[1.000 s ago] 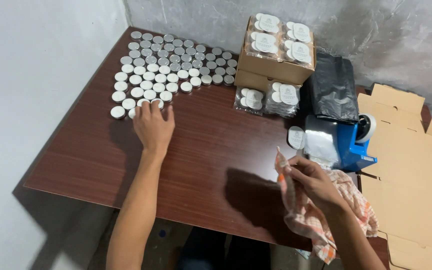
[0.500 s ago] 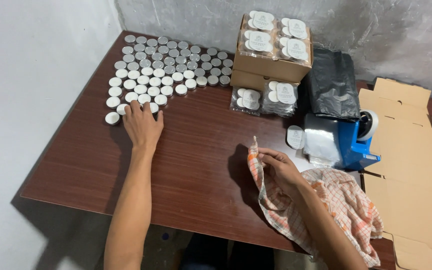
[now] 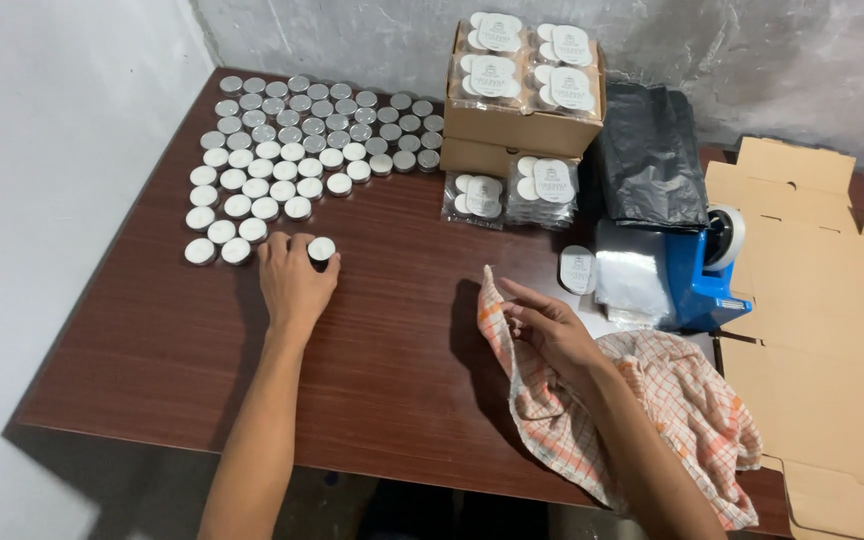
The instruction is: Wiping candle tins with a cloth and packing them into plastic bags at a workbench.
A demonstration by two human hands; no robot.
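Left hand palm-down, fingers closed around a small round white tealight at the near edge of the tealight rows, far left of the right hand, which pinches a checked orange cloth; no long axis.

Occlusions and cut-offs

My left hand covers part of the white tealight in its grip; my right hand hides cloth folds. The flat cardboard runs off the right edge. Pack labels too small to read.
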